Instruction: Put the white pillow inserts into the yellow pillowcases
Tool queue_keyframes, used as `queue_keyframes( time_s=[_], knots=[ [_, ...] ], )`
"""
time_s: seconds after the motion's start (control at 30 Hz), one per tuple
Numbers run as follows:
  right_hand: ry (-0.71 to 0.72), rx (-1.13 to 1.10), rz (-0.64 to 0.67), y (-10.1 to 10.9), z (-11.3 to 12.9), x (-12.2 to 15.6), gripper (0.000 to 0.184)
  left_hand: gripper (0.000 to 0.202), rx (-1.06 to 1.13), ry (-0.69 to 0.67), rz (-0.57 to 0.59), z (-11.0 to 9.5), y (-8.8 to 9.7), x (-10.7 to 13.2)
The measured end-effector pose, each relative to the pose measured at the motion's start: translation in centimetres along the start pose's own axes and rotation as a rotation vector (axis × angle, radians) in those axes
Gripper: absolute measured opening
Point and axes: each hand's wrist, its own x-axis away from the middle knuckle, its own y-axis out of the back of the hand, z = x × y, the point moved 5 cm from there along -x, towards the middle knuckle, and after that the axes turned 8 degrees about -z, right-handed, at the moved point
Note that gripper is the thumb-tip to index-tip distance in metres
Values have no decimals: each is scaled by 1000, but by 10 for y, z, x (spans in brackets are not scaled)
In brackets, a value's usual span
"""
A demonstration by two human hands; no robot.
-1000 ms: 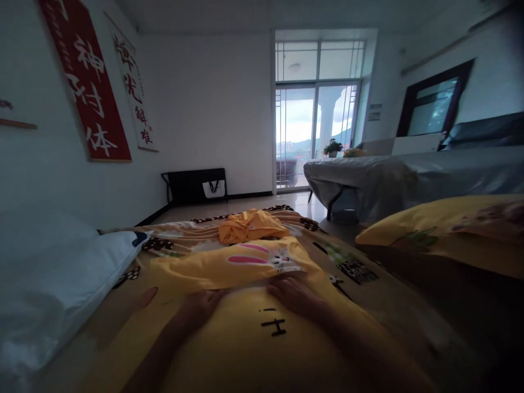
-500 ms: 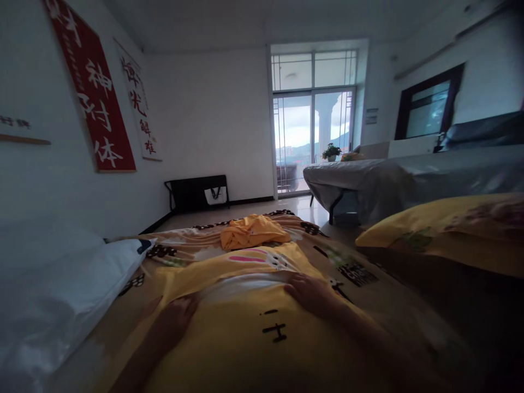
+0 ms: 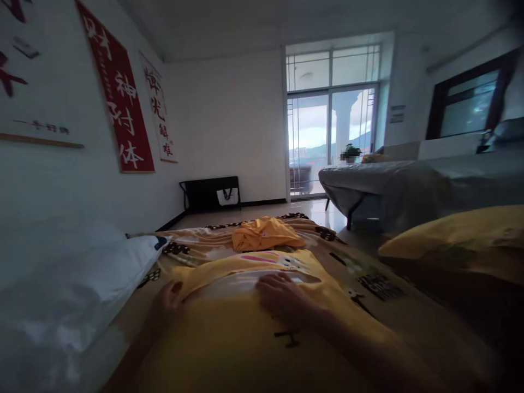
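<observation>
Across the near middle of a brown patterned blanket [image 3: 370, 273] lies a yellow pillowcase [image 3: 229, 335], its mouth facing away from the wearer and partly open. White filling [image 3: 229, 284] shows in that opening, and beyond it a yellow flap carries a rabbit face [image 3: 292, 263] with pink ears; a black letter H [image 3: 287, 338] is printed nearer the wearer. The left hand [image 3: 168, 296] is at the pillowcase's far left corner, thumb toward the cloth; whether its grip is clamped on the edge cannot be told. The right hand [image 3: 280, 295] rests at the opening, fingers bent and lying side by side over the white filling; its underside is hidden, so whether its grip has closed on anything cannot be told either.

Just past the flap, a crumpled orange cloth [image 3: 266, 233] lies on the blanket. A white pillow [image 3: 110, 273] sits to the left, apart from the pillowcase, and another yellow pillow [image 3: 458, 229] sits well apart on the right. Farther off stand a counter draped in grey sheeting [image 3: 380, 177], a potted plant [image 3: 351, 150] and a sliding glass door [image 3: 309, 125]. A red scroll [image 3: 117, 93] hangs on the left wall.
</observation>
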Motion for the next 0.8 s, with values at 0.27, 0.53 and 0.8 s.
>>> queue_keyframes(
  time_s=[0.27, 0.53, 0.8],
  knots=[
    [214, 16, 214, -79, 83, -102, 20, 27, 134, 163, -131, 26, -2, 11],
    [80, 49, 283, -131, 115, -152, 21, 34, 246, 208, -175, 53, -20, 24],
    [-56, -91, 224, -155, 118, -166, 23, 37, 260, 248, -176, 63, -24, 32]
  ],
)
